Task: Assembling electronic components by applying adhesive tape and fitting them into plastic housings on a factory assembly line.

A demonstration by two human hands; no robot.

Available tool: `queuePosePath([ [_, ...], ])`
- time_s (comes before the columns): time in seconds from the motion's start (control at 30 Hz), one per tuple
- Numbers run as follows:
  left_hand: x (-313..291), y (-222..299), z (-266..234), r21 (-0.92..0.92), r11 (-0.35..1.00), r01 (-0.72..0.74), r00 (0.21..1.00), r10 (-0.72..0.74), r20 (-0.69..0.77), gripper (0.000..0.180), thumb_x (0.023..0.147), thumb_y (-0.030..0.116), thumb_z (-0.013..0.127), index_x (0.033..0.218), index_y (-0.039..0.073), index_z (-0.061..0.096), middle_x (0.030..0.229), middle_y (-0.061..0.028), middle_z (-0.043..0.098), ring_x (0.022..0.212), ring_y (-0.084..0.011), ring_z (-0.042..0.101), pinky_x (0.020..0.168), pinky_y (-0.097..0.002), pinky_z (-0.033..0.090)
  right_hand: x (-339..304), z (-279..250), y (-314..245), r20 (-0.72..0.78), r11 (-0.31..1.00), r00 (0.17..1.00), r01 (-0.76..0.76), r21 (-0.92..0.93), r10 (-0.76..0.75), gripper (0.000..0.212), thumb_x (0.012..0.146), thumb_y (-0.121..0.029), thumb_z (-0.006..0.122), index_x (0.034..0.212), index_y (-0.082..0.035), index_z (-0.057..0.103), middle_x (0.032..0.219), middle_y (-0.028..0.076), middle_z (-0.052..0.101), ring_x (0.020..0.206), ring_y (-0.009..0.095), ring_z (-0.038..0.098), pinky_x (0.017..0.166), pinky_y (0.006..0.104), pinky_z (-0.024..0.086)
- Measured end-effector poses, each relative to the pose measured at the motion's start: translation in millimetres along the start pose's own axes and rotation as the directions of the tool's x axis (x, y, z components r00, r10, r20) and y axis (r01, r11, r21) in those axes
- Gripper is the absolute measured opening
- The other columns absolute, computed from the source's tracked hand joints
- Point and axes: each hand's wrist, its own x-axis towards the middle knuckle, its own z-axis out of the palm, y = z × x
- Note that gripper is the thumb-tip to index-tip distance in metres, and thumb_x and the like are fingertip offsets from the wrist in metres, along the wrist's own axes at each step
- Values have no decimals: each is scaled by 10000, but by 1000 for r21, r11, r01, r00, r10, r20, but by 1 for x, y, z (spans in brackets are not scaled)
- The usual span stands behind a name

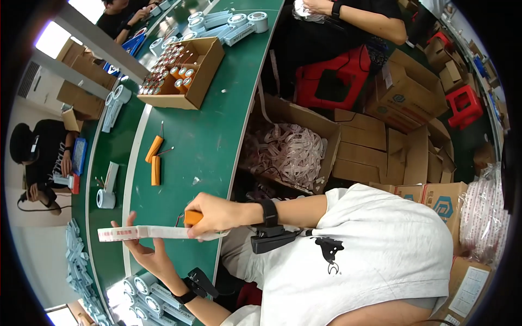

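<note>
In my right hand (209,214) is an orange battery pack (192,217) with thin wires, pinched in the fingers; the same hand touches a strip of white tape (168,232) with red print. The strip runs level to a tape roll (117,234), held edge-on by my left hand (149,255), whose fingers reach past it on both sides. Both hands are above the green table (209,141), near its edge. Beyond them lie two orange battery packs (155,149) (156,171) with short wires.
A cardboard box (204,81) of wired battery packs stands farther along the table. Light blue plastic housings (234,30) (157,301) lie at both ends. Beside the table, an open carton (334,133) holds tangled white strips (296,155). Red stools (334,81) and other people are nearby.
</note>
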Motion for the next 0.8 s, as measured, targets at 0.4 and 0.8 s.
queuePosePath([
  [0.4,-69,0,-45,-281,929,241,920,-311,-238,407,935,179,392,1305,11,368,1163,-129,522,1075,-179,476,908,-276,340,-9,-15,-3,73,995,995,67,73,-73,232,786,-127,646,943,31,583,931,61,561,809,118,543,692,237,422],
  [0.8,-90,15,10,255,896,364,929,-328,-174,369,939,231,409,1178,-48,442,974,-151,598,889,-197,517,801,-316,383,7,44,-2,25,613,752,556,-561,-659,206,791,-38,595,978,29,541,850,107,510,782,220,514,697,292,414],
])
